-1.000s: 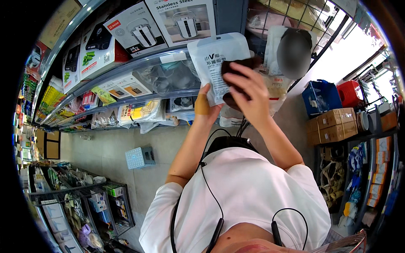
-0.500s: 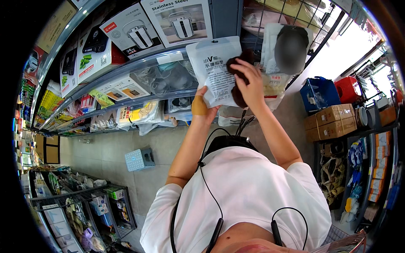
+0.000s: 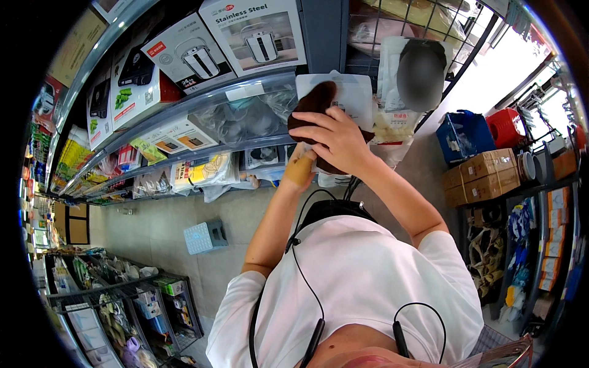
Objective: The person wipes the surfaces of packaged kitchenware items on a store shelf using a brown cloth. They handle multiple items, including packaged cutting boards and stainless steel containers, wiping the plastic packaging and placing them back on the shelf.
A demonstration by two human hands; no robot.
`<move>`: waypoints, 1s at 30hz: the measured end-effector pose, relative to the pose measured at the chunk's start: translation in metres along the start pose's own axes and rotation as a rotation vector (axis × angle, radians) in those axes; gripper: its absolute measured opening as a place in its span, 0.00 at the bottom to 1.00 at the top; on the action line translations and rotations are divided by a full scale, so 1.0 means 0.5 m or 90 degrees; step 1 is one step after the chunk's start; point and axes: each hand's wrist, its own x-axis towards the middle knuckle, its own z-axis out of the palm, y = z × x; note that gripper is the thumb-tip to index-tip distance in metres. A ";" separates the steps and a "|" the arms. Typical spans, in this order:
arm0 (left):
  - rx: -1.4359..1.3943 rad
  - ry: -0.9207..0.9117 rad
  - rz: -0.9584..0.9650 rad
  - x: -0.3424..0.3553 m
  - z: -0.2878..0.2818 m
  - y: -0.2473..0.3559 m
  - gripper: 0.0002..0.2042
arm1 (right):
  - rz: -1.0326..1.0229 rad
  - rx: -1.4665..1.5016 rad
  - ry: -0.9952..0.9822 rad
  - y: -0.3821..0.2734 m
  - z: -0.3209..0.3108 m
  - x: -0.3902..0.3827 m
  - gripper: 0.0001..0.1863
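Note:
A white flat pouch (image 3: 356, 98) is held up in front of the shelf, its lower part mostly hidden. My left hand (image 3: 300, 170), with a tan patch near the wrist, grips the pouch at its lower left. Over the face of the pouch lies a dark brown cloth (image 3: 319, 100). My right hand (image 3: 334, 138) presses on this cloth with its fingers pointing left, and some of the cloth shows below the palm. The fingers of my right hand come close to the left hand's fingertips.
Boxed kettles (image 3: 261, 40) fill the upper shelf ahead. Hanging packs (image 3: 411, 76) are on a wire rack at the right. A blue-grey stool (image 3: 205, 238) stands on the floor at the left. Blue basket (image 3: 466, 135) and cardboard boxes (image 3: 488, 176) are to the right.
My right hand has moved left with the brown cloth, now covering much of the pouch's printed face. The pouch has shifted right and slightly lower.

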 end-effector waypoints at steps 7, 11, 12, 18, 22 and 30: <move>0.001 0.012 0.045 -0.017 -0.012 0.029 0.32 | 0.100 0.015 0.070 0.080 -0.035 0.070 0.17; -0.018 0.031 0.090 -0.041 -0.009 0.055 0.31 | 0.202 0.038 0.101 0.150 -0.054 0.042 0.14; -0.032 0.006 0.089 -0.046 -0.017 0.059 0.30 | 0.240 0.061 0.091 0.167 -0.046 0.022 0.14; -0.010 0.103 0.113 -0.063 -0.040 0.083 0.30 | 0.377 0.192 0.069 0.164 -0.036 -0.062 0.14; 0.040 0.112 0.225 -0.064 -0.024 0.103 0.28 | 0.380 0.103 0.262 0.098 -0.074 -0.072 0.16; 0.613 0.002 0.469 -0.029 0.059 0.037 0.33 | 0.347 0.407 0.100 -0.049 -0.062 -0.041 0.38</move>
